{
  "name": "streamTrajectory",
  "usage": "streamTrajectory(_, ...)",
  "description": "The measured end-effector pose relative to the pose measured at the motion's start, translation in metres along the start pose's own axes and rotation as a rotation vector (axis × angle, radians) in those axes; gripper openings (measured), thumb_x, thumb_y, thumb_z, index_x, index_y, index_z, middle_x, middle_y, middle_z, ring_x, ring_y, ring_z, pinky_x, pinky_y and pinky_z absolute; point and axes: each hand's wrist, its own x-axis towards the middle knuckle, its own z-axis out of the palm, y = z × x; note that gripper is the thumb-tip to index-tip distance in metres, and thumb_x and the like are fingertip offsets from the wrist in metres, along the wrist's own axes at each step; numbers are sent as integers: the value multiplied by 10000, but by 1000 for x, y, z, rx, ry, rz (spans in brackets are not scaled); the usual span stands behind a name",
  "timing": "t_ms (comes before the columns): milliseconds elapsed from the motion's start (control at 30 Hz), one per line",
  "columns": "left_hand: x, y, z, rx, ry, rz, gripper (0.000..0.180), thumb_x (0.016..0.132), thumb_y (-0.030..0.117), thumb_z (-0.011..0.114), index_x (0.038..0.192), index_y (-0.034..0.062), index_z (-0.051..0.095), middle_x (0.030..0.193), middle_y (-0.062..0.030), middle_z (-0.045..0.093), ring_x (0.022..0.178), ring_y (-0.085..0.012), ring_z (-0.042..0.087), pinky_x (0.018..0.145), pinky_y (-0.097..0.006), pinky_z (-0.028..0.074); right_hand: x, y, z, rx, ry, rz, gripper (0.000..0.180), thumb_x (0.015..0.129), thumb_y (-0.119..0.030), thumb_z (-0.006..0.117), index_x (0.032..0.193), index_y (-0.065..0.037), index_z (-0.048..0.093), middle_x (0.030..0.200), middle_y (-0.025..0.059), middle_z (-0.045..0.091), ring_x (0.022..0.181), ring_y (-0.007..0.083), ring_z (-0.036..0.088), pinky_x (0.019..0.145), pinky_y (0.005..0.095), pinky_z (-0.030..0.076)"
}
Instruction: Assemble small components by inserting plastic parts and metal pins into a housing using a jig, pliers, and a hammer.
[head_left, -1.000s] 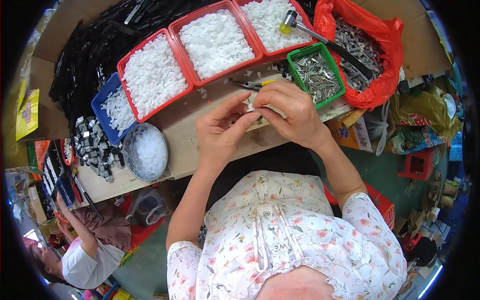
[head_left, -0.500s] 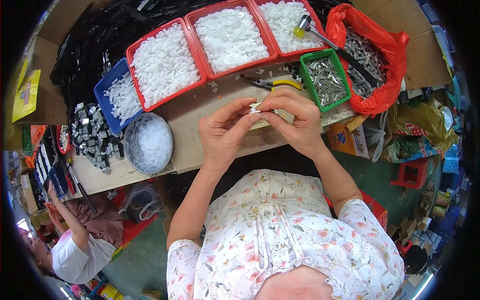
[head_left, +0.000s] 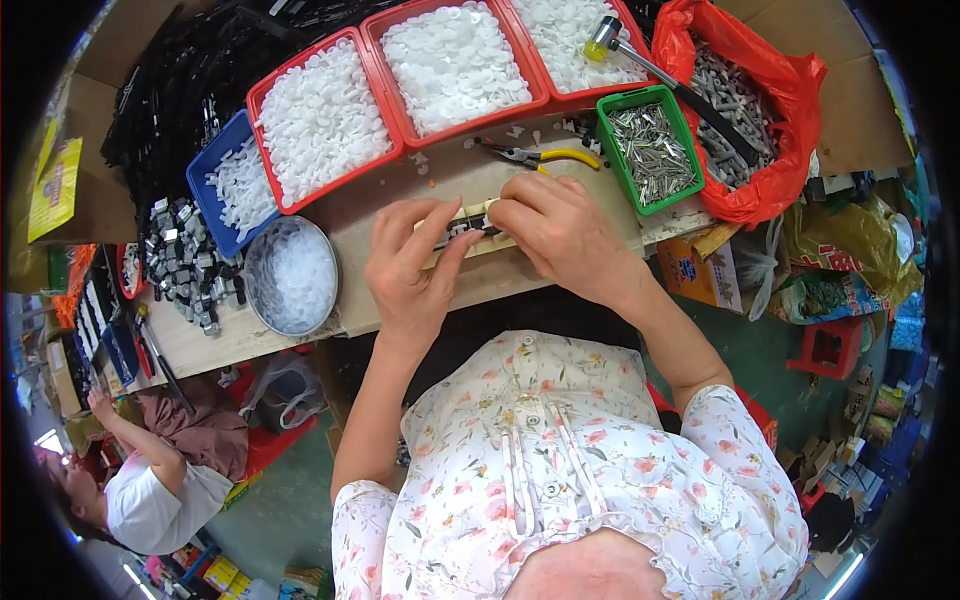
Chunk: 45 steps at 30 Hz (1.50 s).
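From here I see the narrow pale-and-dark piece (head_left: 481, 224) near the bench's (head_left: 354, 285) front edge, its long axis slanting up rightward, left hand (head_left: 412, 265) and right hand (head_left: 556, 232) bent over its ends, whether gripping I cannot tell.

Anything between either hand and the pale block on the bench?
Nothing visible. The left hand and right hand are both right at the pale block, hiding part of it. The yellow-handled pliers lie beyond it, toward the trays, not in between.
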Motion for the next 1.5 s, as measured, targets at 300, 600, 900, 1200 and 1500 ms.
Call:
streamTrajectory(300, -21, -14, 5, 215, -95, 224, 301, 727, 57, 809, 1015, 50, 723, 1041, -89, 646, 994, -302, 599, 811, -420, 492, 2, 4, 13, -106, -136, -5, 125, 823, -71, 639, 947, -56, 631, 915, 82, 552, 927, 260, 598, 796, 389, 439)
streamTrajectory(600, -21, -17, 7, 212, -106, 274, 307, 730, 59, 806, 1027, 58, 726, 1062, -96, 645, 1002, -310, 594, 838, -414, 501, 11, 5, 10, -48, -239, 30, 140, 813, -73, 677, 946, -39, 647, 898, 82, 562, 903, 272, 602, 766, 403, 434)
streamTrajectory(900, -23, -22, 7, 211, -120, 300, 321, 745, 65, 799, 1054, 61, 715, 1084, -106, 636, 1018, -314, 596, 846, -422, 502, 15, 10, 9, 173, -164, 134, 136, 824, -37, 692, 946, 12, 654, 878, 132, 599, 793, 343, 619, 696, 432, 486)
streamTrajectory(1200, -23, -19, 8, 233, -126, 299, 319, 755, 53, 786, 1065, 47, 708, 1073, -108, 629, 1000, -315, 595, 838, -417, 502, 14, 12, 9, 180, -154, 74, 154, 809, -33, 706, 951, 25, 708, 846, 138, 603, 772, 342, 621, 685, 429, 484)
streamTrajectory(1500, -23, -17, 7, 266, -174, 291, 333, 772, 80, 795, 1093, 54, 710, 1123, -119, 634, 1044, -326, 592, 862, -432, 499, 9, 15, 11, 77, -152, 35, 137, 793, -74, 713, 913, -9, 720, 811, 104, 582, 801, 303, 617, 686, 421, 461)
